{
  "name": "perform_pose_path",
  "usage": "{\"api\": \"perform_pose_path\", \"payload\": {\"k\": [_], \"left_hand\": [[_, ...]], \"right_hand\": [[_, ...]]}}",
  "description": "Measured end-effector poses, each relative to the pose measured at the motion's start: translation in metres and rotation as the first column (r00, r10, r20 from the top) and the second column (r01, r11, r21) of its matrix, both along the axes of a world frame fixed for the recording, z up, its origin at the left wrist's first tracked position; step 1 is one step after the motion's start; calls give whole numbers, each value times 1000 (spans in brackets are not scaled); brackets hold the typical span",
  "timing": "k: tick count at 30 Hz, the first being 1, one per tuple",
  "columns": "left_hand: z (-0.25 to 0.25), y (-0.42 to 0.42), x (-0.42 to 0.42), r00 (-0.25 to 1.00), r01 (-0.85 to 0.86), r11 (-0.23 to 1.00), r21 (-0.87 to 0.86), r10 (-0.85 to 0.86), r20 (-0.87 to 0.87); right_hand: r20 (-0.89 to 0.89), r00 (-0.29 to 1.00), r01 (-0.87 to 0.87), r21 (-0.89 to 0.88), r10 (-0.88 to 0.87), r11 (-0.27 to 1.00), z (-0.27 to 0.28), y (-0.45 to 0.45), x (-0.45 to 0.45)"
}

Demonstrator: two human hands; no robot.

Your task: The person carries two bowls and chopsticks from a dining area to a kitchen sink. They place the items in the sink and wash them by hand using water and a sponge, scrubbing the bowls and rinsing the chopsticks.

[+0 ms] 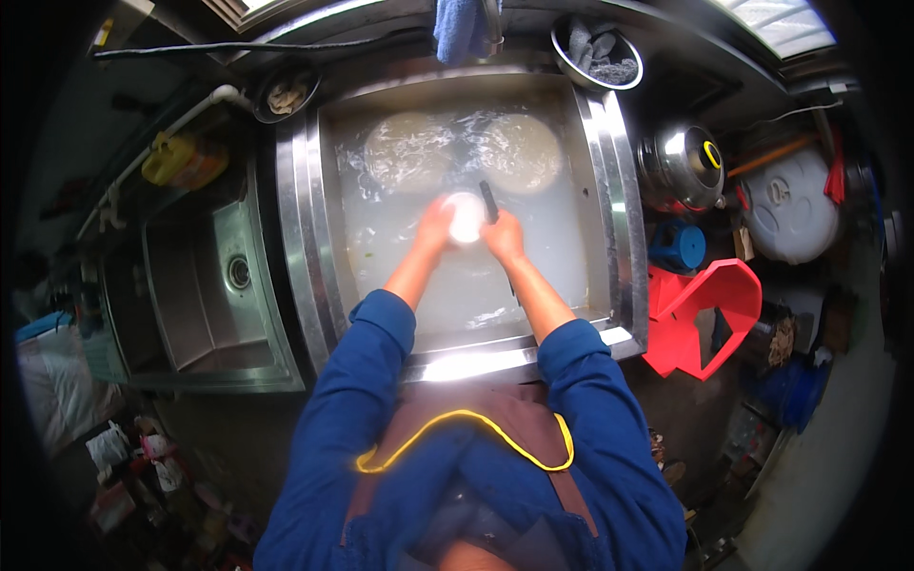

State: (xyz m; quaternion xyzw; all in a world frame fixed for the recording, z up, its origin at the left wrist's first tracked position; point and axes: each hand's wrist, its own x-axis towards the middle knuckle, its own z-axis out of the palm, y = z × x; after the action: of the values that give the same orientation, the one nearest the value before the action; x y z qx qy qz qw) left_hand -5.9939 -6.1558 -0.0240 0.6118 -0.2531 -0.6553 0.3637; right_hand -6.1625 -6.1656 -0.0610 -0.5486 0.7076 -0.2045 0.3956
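My left hand (435,223) grips a round white object (467,217) from its left side, above a deep stainless steel sink (303,235). The object is blurred and overexposed, so its kind is unclear. In my right hand (505,237) is a tool with a dark handle (488,198) pointing away from me; its working end is hidden. The right fingers are close to the white object's right edge, and whether they touch it I cannot tell. Cloudy water (457,285) fills the sink. Two large round pale shapes, one left (408,152) and one right (520,154), show at the far side.
A steel bowl of scourers (597,53) sits at the far right corner, a smaller bowl (287,93) at the far left. A blue cloth (457,32) hangs by the tap. Leftward are another sink (214,285) and a yellow jug (184,160); rightward, a red plastic stool (703,314) and lidded pot (682,168).
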Motion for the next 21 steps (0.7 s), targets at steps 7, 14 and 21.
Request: {"api": "perform_pose_path", "payload": {"k": [7,14,21], "left_hand": [[-9,-7,-12,990,-122,977,-173,133,54],[-20,-2,-7,956,-32,965,-260,106,275],[-16,4,2,878,173,948,-267,-26,478]], "right_hand": [[-105,995,-13,-170,-5,985,70,-13,4],[148,989,33,-123,-15,992,70,-13,-19],[-40,970,-243,-126,240,962,68,6,-14]]}}
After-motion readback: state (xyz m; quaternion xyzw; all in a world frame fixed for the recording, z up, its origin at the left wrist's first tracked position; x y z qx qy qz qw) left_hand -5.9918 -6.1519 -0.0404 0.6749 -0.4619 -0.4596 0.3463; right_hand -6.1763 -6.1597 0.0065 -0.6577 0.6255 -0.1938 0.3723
